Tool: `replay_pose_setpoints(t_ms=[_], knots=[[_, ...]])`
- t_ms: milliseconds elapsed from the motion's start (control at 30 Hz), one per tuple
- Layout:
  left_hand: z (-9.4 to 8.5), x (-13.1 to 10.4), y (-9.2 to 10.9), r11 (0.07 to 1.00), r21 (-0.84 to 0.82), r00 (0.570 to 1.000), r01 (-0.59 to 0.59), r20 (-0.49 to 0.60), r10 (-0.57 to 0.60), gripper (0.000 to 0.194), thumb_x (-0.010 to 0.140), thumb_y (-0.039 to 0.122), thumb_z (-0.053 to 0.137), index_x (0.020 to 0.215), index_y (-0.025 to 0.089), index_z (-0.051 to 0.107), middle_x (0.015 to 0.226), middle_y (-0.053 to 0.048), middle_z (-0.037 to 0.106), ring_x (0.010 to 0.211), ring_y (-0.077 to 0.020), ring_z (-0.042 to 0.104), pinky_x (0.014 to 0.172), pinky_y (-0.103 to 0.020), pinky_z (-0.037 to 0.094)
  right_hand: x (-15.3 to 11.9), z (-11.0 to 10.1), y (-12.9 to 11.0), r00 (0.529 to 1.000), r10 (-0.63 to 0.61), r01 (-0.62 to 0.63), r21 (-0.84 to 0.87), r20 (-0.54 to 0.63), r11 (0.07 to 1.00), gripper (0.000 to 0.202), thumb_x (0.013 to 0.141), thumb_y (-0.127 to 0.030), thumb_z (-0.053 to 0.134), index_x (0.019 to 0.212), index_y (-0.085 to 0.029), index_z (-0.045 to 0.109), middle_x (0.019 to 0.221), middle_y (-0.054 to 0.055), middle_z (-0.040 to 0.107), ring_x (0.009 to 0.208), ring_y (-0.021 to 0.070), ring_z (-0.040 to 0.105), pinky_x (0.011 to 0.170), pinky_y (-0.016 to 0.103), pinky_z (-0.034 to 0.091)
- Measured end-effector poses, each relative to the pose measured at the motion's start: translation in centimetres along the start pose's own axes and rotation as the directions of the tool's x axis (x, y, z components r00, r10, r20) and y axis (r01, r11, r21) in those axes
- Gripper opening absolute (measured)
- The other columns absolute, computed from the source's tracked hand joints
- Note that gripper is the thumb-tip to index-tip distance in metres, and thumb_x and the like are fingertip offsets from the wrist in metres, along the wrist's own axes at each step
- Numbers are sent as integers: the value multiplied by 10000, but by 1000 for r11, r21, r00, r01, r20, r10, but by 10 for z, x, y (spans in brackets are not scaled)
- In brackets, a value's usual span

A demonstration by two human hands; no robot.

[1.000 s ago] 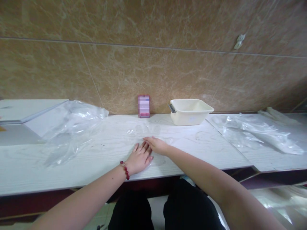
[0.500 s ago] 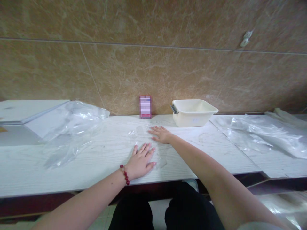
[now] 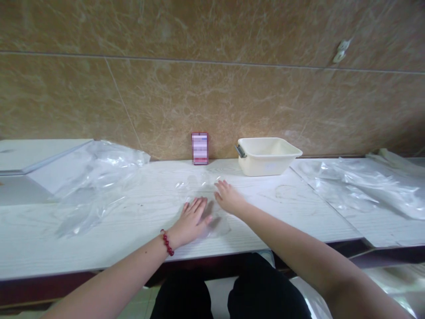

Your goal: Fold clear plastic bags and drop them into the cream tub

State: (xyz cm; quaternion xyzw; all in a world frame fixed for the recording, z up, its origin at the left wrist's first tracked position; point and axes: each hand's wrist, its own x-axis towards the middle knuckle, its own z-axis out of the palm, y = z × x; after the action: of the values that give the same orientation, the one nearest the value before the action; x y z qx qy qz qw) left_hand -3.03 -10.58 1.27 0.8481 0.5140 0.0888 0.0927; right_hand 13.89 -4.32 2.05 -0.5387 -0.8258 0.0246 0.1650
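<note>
Nearest, black trousers (image 3: 181, 294) at 6 o'clock, below the table (image 3: 146, 215) edge. Left forearm in from 8 o'clock, red bracelet (image 3: 167, 243) at wrist. Left hand (image 3: 190, 223) palm down, open, fingers slightly apart toward 1 o'clock, thumb out toward 2. Right forearm in from 4 o'clock; right hand (image 3: 230, 198) open, slightly farther off, fingers toward 10 to 11. Hands near each other, apart, neither gripping.

Clear film (image 3: 217, 222) flat on table, under and between the hands; long axis roughly 11 to 5, edges faint, can't tell front end. Right-hand contact with it: can't tell.

Loose plastic (image 3: 102, 179) between 9 and 10, box (image 3: 36, 157) just past it. Crumpled bags (image 3: 368, 186) at 3. Tub (image 3: 262, 167) at 2, long axis 9 to 3, grey handle toward 9. Phone (image 3: 199, 149) at 12, upright against wall (image 3: 199, 97), screen pixelated.
</note>
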Motion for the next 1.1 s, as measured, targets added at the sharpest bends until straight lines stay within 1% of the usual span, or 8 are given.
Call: replay_pose_setpoints(t_ms=[100,167,267,467,700,867,967,1100], knots=[[-3,13,-5,999,-26,990,33,-139,-36,506,830,392,188,1213,94,330,1264,-123,357,1177,-185,281,967,-346,229,-32,10,-22,997,-58,60,-21,53,998,503,769,-367,375,1196,-100,372,1271,147,319,1173,291,246,929,423,224],[-4,25,-8,999,6,982,-32,-185,32,453,834,335,208,1184,100,373,1237,-111,398,1161,-169,307,967,-320,234,-42,15,-27,996,-67,70,-46,65,996,554,766,-418,361,1213,-92,352,1291,151,283,1187,306,207,937,444,192],[-1,43,-18,988,74,982,-136,-119,144,432,835,306,208,1204,136,356,1270,-75,363,1187,-164,262,978,-340,201,-45,17,-26,995,-70,76,-82,74,994,602,774,-476,305,1236,-90,321,1311,146,243,1204,303,158,949,459,141],[1,69,-57,974,167,988,-151,46,146,570,794,497,206,1272,188,239,1339,-54,227,1224,-194,165,982,-394,121,-44,14,-27,995,-52,61,-99,86,993,675,753,-558,250,1258,-111,293,1321,133,223,1207,311,146,951,468,117],[-9,85,-92,972,235,999,10,40,-20,706,724,615,205,1278,179,228,1347,-105,185,1226,-231,149,967,-391,129,-47,15,-26,995,-56,62,-76,80,995,755,711,-629,237,1271,-124,268,1327,128,208,1213,315,115,957,464,92],[-17,86,-110,939,273,976,208,-123,-180,609,796,481,179,1278,110,213,1321,-145,240,1214,-242,185,961,-417,136,-44,14,-25,996,-85,86,-3,33,996,721,707,-621,283,1246,-142,315,1311,129,252,1206,310,148,949,458,129],[-28,75,-114,931,273,963,241,-185,-195,584,805,423,210,1278,83,194,1327,-153,220,1220,-239,167,960,-420,145,-36,6,-8,997,15,-10,61,-74,998,523,776,-471,313,1185,-154,389,1232,111,383,1157,239,286,930,380,222],[-39,56,-95,975,197,990,106,65,-121,620,772,500,248,1275,138,219,1315,-124,264,1205,-241,215,948,-449,157,-28,-7,34,928,310,-316,5,-208,949,359,769,-305,371,1048,-120,501,1015,125,537,973,211,456,858,340,294]])
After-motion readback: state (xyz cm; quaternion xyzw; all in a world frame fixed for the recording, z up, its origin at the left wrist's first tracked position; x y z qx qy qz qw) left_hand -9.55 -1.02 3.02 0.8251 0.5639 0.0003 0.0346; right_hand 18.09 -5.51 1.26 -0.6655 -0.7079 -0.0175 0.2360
